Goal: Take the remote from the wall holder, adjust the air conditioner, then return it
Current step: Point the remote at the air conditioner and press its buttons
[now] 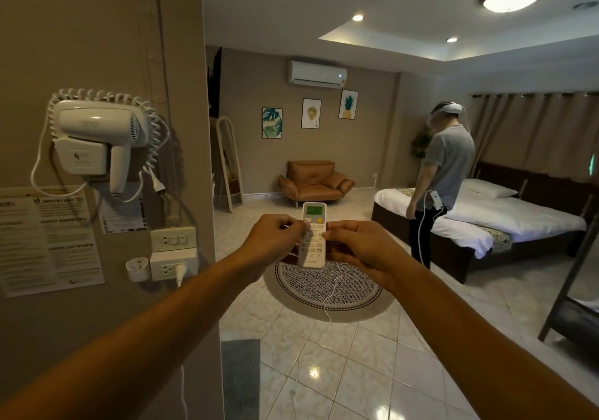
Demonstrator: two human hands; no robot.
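A white remote (312, 238) with a lit green screen is held out in front of me, pointed toward the far wall. My left hand (272, 241) grips its left edge, thumb on the buttons. My right hand (359, 249) holds its right side, thumb resting on the keypad. The white air conditioner (317, 74) hangs high on the far wall, straight ahead. The small white wall holder (137, 269) sits empty on the near wall at left, beside the sockets.
A wall-mounted hair dryer (97, 137) and notice sheets (48, 241) cover the near left wall. A person (440, 179) stands by the bed (505, 225) at right. A round rug (327, 285), brown armchair (316, 181) and a white floor cable lie ahead.
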